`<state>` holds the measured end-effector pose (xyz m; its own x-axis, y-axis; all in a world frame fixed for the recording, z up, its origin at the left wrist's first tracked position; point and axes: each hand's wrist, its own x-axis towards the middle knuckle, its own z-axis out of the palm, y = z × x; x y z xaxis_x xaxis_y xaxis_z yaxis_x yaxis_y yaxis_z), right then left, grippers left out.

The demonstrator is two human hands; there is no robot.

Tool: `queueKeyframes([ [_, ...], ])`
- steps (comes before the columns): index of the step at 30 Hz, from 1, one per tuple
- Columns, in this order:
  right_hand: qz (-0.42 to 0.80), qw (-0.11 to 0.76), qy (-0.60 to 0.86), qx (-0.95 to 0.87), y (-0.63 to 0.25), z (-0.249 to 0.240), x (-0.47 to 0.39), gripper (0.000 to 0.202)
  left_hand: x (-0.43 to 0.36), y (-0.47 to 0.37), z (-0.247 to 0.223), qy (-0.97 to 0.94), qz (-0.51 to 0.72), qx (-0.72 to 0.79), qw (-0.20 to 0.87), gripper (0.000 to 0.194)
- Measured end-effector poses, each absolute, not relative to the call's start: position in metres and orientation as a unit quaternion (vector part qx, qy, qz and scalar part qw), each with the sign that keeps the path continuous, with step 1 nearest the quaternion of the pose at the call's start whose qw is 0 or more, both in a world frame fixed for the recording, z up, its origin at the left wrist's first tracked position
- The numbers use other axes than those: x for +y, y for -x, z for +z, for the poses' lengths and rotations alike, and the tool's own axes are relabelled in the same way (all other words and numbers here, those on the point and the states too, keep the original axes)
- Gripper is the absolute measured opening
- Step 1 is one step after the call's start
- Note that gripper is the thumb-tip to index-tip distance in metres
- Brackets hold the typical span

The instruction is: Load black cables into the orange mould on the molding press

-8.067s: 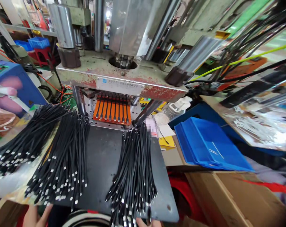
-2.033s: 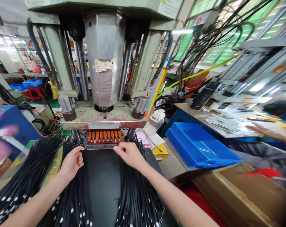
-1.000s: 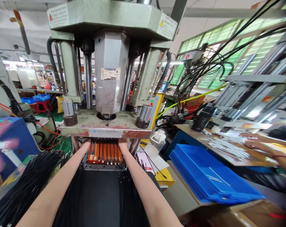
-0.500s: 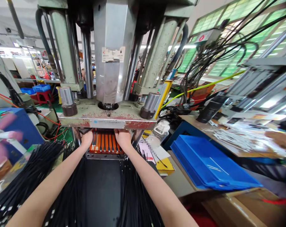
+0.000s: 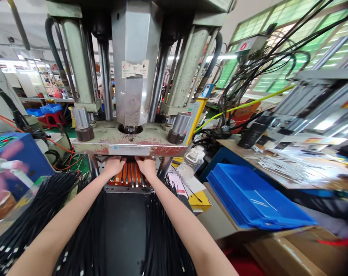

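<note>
Both my hands reach under the front plate point(image 5: 130, 150) of a press. Beneath it lies an orange mold block point(image 5: 116, 179) crossed by several black cables point(image 5: 127, 174) with flat pale ends facing me. My left hand point(image 5: 115, 167) is over the block's left part, its thumb side towards the middle. Opposite it, my right hand point(image 5: 146, 166) is over the right part, close to the cables. The plate and the backs of my hands hide most of my fingers, so their grip does not show. A dark board point(image 5: 124, 230) extends from the block towards me.
Black cable bundles point(image 5: 84, 230) flank the board on both sides. Blue trays point(image 5: 257, 199) stand at right above a cardboard box point(image 5: 303, 249). A clear plastic jug point(image 5: 193, 159) stands right of the press. A pink fan point(image 5: 4, 168) is at far left.
Both my hands have moved inward from the sides of the orange block, my left hand the most. They now cover more of its outer parts. The view has shifted slightly.
</note>
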<state>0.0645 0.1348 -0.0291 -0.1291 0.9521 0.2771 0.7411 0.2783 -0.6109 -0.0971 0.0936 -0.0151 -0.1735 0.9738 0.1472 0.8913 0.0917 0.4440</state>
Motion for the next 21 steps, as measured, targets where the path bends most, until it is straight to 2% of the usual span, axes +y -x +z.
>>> queueKeyframes([
  [2,0.207,0.408,0.529,-0.715,-0.068,-0.027,0.117,0.031,0.081,0.084,-0.012,-0.658,0.273,0.685,0.151,0.032],
  [3,0.242,0.459,0.489,-0.701,-0.071,-0.026,0.105,0.030,0.074,0.077,-0.011,-0.657,0.319,0.649,0.212,0.033],
  [6,0.377,0.542,0.345,-0.667,-0.085,-0.031,0.067,0.027,0.042,0.051,-0.014,-0.531,0.500,0.474,0.492,0.033],
  [8,0.452,0.575,0.308,-0.608,-0.098,-0.040,0.043,0.026,0.017,0.035,-0.020,-0.386,0.563,0.384,0.621,0.046],
  [11,0.514,0.602,0.381,-0.477,-0.117,-0.059,0.020,0.026,-0.019,0.022,-0.030,-0.307,0.547,0.411,0.662,0.049],
  [15,0.555,0.484,0.386,-0.557,-0.129,-0.069,0.007,0.023,-0.050,0.021,-0.038,-0.372,0.488,0.436,0.659,0.040],
  [17,0.522,0.482,0.350,-0.610,-0.128,-0.066,0.001,0.024,-0.058,0.023,-0.039,-0.403,0.473,0.435,0.652,0.040],
  [21,0.385,0.494,0.365,-0.688,-0.123,-0.055,-0.005,0.012,-0.069,0.026,-0.038,-0.389,0.460,0.437,0.667,0.042],
])
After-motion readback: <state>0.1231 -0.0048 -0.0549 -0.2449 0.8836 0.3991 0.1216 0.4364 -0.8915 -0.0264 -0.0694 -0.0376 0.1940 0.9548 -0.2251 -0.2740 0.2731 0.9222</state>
